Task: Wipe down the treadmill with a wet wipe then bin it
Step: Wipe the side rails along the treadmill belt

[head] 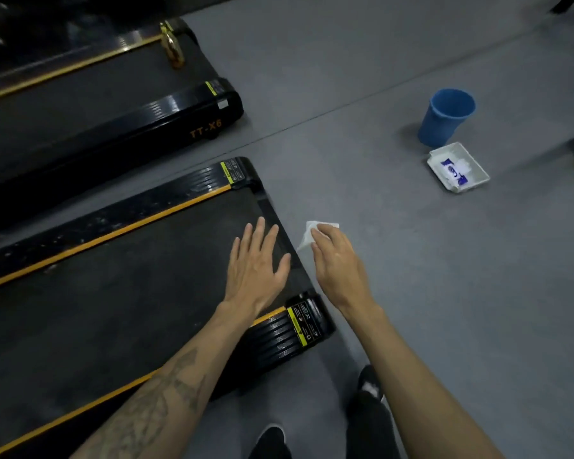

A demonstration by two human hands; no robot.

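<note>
wipe (307,235) partly hidden by right hand (337,260), tray (478,180) label illegible

Beside the matt grey floor (411,293), the treadmill (120,276) has a dull, rough-looking black belt and glossy ribbed plastic rails. The wipe (307,235) looks soft, thin white cloth; the bin (444,117) smooth blue plastic.

Both bare forearms reach forward side by side. The left hand (256,270) is spread flat, palm down, fingers straight and slightly fanned. The right hand (337,256) is just beside it, palm down, its fingertips pinching a wipe (307,235).
</note>
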